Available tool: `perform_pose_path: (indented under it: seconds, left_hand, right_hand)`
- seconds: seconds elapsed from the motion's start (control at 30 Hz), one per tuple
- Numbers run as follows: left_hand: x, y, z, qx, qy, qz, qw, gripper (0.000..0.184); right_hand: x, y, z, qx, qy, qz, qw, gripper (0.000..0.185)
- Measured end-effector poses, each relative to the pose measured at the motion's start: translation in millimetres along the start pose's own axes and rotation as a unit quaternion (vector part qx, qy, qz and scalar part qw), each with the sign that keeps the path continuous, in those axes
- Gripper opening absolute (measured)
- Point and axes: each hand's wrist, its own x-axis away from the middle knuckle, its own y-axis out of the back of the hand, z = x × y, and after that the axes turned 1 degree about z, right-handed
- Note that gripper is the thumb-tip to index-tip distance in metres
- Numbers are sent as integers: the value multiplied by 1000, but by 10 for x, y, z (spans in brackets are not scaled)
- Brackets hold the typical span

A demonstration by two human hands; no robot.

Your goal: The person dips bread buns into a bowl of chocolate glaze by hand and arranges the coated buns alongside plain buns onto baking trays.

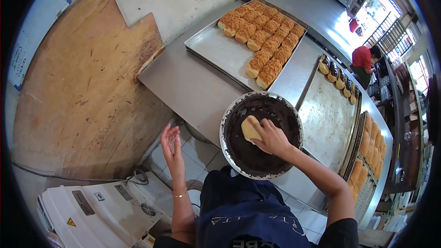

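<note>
My right hand point(271, 137) is closed on a pale, oval bread bun point(251, 128), holding it down inside a round metal bowl point(224, 144). Dark chocolate point(243, 154) coats the bowl's bottom and smears its walls. Whether the bun's underside touches the chocolate is hidden. To the left of the bowl, my left hand point(172, 149) is raised in the air over the floor, fingers stretched out and nothing in it. A bracelet is on that wrist.
A tray point(206, 46) of several crumb-topped buns point(268, 41) lies beyond the bowl. On the right, another tray point(326, 119) holds several chocolate-topped buns point(340, 79); plain loaves point(367, 142) sit nearer. A white machine point(101, 206) stands lower left. A person point(363, 62) works in the background.
</note>
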Motion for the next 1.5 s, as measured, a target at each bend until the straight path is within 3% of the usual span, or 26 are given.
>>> perform_pose_path:
  seconds: [0.1, 0.17, 0.27, 0.4, 0.5, 0.6, 0.7, 0.77, 0.93, 1.0, 1.13, 1.5]
  left_hand:
    - [-7, -47, 20, -3, 10, 2, 1000, 36]
    - [-19, -87, 92, -6, 6, 10, 1000, 35]
    - [-13, -157, 142, -11, 5, 21, 1000, 33]
    - [-22, -197, 103, -2, 19, 21, 1000, 32]
    - [-20, -196, 85, -3, 22, 19, 1000, 31]
    - [-16, -169, 112, -6, 25, 13, 1000, 31]
    - [-6, -144, 133, -9, 28, 10, 1000, 30]
    - [0, -144, 139, -10, 29, 10, 999, 30]
    - [-8, -150, 126, -13, 27, 6, 1000, 30]
    - [-15, -137, 148, -13, 25, 4, 1000, 30]
    - [-12, -112, 158, -13, 29, 1, 1000, 30]
    - [0, -77, 124, -13, 31, 1, 999, 30]
  right_hand:
    - [26, -94, -65, -96, -44, -17, 994, 77]
    - [34, -100, -22, -49, -33, -42, 997, 76]
    - [45, -107, 75, 142, 40, -44, 988, 72]
    - [53, -210, 129, 218, 82, -60, 971, 67]
    - [63, -198, 156, 204, 83, -58, 974, 67]
    - [47, -180, 144, 13, -23, -66, 997, 67]
    - [73, -215, 113, -2, -28, -79, 997, 65]
    - [83, -196, 131, 75, 20, -45, 996, 65]
    - [67, -200, 170, 113, 65, -41, 991, 64]
    - [60, -191, 149, -8, 23, -57, 998, 64]
    - [71, -169, 53, -91, -11, -80, 993, 61]
    - [60, -18, -222, -121, 20, 24, 992, 54]
